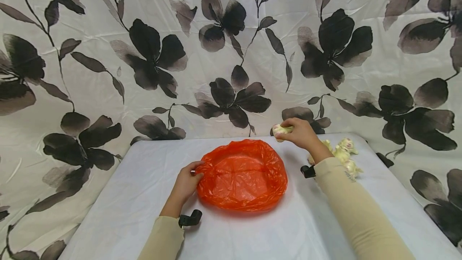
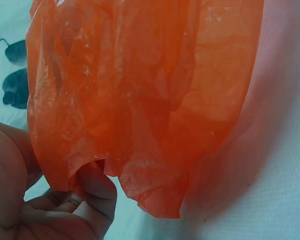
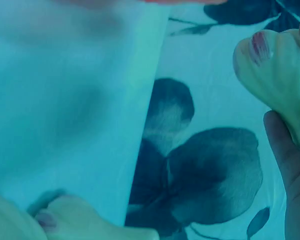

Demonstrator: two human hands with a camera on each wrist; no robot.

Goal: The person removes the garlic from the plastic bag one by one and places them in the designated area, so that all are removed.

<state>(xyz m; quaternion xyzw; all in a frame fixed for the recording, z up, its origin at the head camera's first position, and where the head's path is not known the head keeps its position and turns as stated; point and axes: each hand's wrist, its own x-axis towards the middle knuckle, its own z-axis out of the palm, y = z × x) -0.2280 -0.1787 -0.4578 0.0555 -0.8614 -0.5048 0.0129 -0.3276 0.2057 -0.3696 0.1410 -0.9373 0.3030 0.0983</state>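
Observation:
An orange-red plastic bag point(image 1: 247, 175) stands with its mouth spread wide on the white-covered table. My left hand point(image 1: 185, 183) grips the bag's left edge; close up in the left wrist view, a curled finger point(image 2: 99, 192) hooks the crumpled plastic point(image 2: 140, 90). To the upper right of the bag, my right hand point(image 1: 302, 133) holds a garlic bulb point(image 1: 282, 131) above the table's far edge. The right wrist view shows this pale bulb point(image 3: 275, 70) with a purple streak, its stem against the fingers.
Several more garlic bulbs point(image 1: 345, 149) lie in a pile at the table's right, partly behind the right forearm. A floral cloth point(image 1: 231, 59) hangs behind the table. The white table surface point(image 1: 137, 200) extends left of the bag.

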